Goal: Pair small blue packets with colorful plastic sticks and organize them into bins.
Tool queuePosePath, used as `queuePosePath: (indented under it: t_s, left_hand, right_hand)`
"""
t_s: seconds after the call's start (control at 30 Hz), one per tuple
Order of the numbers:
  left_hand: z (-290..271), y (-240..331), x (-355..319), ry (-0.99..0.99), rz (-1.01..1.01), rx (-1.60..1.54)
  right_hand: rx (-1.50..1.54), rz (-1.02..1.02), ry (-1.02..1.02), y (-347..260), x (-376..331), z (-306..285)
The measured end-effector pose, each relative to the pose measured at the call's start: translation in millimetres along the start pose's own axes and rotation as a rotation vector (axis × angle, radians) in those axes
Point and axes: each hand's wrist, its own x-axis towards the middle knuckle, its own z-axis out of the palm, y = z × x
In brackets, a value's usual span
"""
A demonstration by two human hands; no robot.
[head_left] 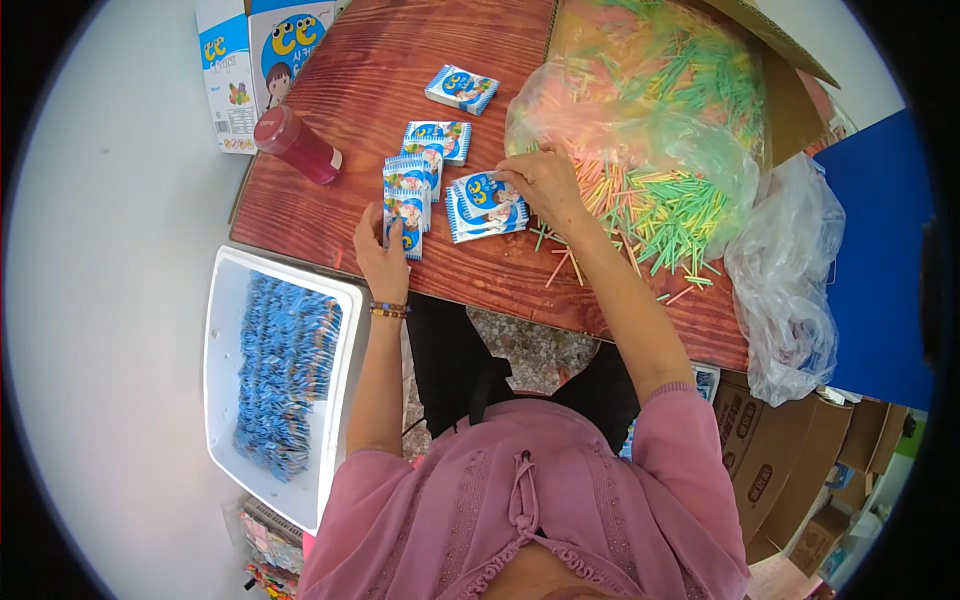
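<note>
On the reddish wood table lie several small blue-and-white printed packets in loose, overlapping piles. My left hand is closed at the near end of an overlapping row, its thumb and fingers on the nearest packet. To the right of that row, my right hand pinches the edge of a packet lying over a small pile. Beyond both hands rest another packet pile and a separate stack. Loose coloured sticks in pink, yellow and green spread beside my right wrist.
A large clear bag of sticks sits in an opened carton at the far right. A red-capped pink bottle lies tilted at left, near a printed box. A white tub of packets stands left; crumpled plastic hangs right.
</note>
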Motion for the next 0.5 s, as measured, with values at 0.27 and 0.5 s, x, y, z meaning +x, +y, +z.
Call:
queuePosePath:
  t_s: [0.27, 0.5]
  left_hand:
    - [16, 109, -22, -0.295, -0.006, -0.483]
    - [43, 114, -44, -0.489, -0.450, -0.952]
  right_hand:
    - [0.661, 0.352, -0.266, -25, -17, -51]
    - [0.962, 0.569, -0.152, -35, -67, -57]
